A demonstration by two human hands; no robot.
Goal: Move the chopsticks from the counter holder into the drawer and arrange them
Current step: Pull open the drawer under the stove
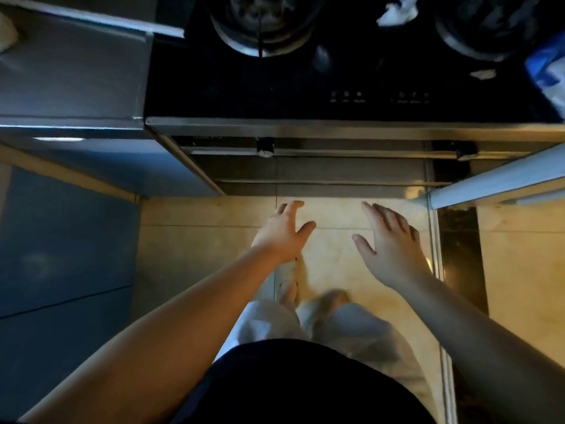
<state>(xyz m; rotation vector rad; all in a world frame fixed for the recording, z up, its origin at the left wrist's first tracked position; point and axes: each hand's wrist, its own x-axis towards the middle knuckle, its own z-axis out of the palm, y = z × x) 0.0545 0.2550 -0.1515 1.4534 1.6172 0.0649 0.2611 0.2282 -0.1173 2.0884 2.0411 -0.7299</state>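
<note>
My left hand (pixel 282 232) and right hand (pixel 393 243) hang spread wide, each grip bare, over the floor (pixel 336 258) just near of the stove front (pixel 321 169). I see no chopsticks, holder or open drawer; they lie outside my view, so neither hand is clearly nearer.

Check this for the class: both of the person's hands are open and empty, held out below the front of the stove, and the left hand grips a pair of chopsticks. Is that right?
Not quite. The head view shows the left hand gripping nothing; no chopsticks are in view. Both it and the right hand are open and empty, held out below the front of the stove.
</note>
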